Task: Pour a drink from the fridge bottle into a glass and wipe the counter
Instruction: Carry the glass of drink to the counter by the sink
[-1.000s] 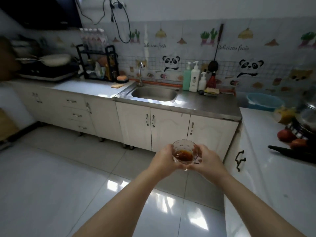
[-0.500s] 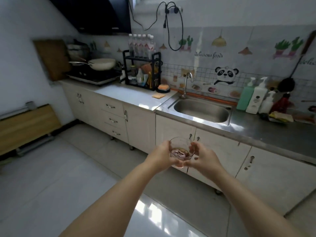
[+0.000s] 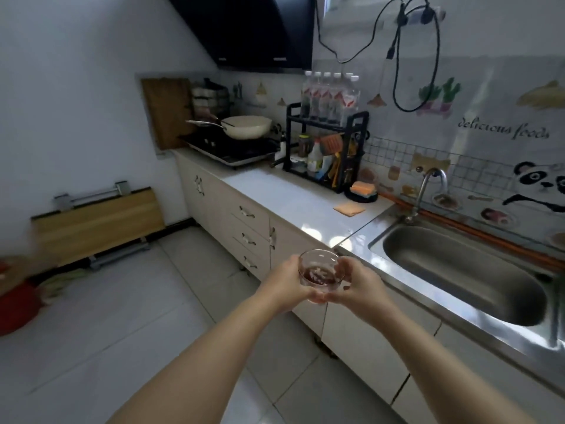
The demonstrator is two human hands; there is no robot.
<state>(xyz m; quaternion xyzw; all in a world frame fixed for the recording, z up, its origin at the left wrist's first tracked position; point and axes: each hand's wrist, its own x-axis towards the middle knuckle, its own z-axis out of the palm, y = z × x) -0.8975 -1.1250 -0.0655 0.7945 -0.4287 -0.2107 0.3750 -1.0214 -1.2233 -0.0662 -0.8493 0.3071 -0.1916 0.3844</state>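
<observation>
the left hand (image 3: 289,284) and right hand (image 3: 359,286) are cupping the glass (image 3: 319,270), each grip curled round its wall, over the floor (image 3: 122,316) just off the bench's (image 3: 275,191) front edge. likely best: holding it level, then setting it flat well inside that edge, near the orange cloth (image 3: 348,208).

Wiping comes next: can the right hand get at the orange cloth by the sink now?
Probably not yet: the right hand and left hand both grip the glass. The cloth lies uncovered on the counter, so the way looks free once the glass is down.
</observation>
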